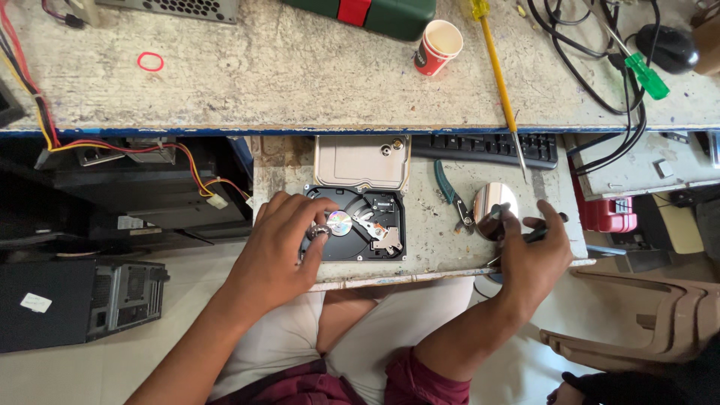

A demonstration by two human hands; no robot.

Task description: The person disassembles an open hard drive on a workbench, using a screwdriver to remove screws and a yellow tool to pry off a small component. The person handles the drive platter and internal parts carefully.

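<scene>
Centrally, an opened hard drive (pixel 355 223) lies on the worktop (pixel 435 240), its lid (pixel 362 161) just above it. Left hand (pixel 281 247): fingers pinching a small metal ring over the drive's left edge. Green-handled pliers (pixel 452 195) lie between drive and shiny disc (pixel 491 202). Right hand (pixel 534 255): closed around a dark tool beside the disc.

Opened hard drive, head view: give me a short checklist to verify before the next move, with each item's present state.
1. Drive cover off and set behind the opened hard drive: ok.
2. Left hand steadying the drive at its hub: ok.
3. Right hand holding a dark tool: ok; tool type: cannot tell.
4. Shiny platter lying clear of the drive: ok.
5. Green pliers within reach: ok.
</scene>
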